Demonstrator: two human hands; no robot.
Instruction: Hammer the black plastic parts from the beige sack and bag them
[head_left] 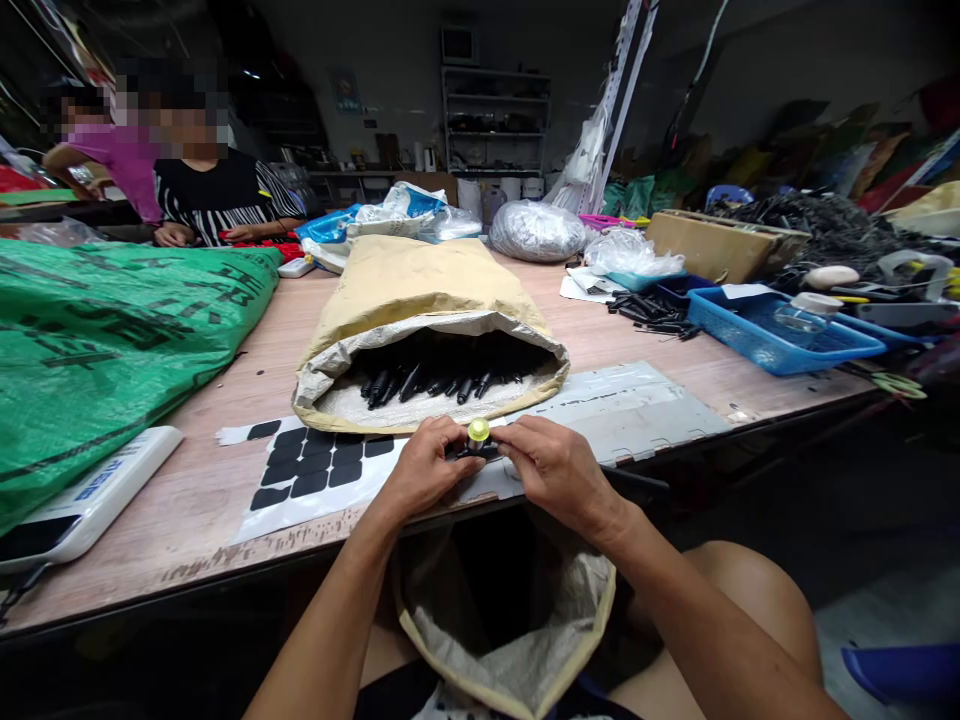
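At the table's front edge, my left hand (429, 468) is closed, thumb and fingers pinching a small black part with a round yellow-green top (478, 430). My right hand (559, 468) pinches at the other side of this part, its fingertips touching it. The fingers cover most of the part, so its exact kind does not show. Just beyond the hands lies a tan paper sack (427, 270), its mouth facing me, with several slim black tube-like pieces (409, 383) inside. A second sack (517, 665) hangs open in my lap below the hands.
A sheet of black stickers (315, 460) and a white scale-like device (97, 490) lie left, beside a green bag (120, 340). A grey board (637, 400) lies right, with a blue basket (787, 345) and loose black pieces (652, 312) beyond. Another person (225, 200) sits far left.
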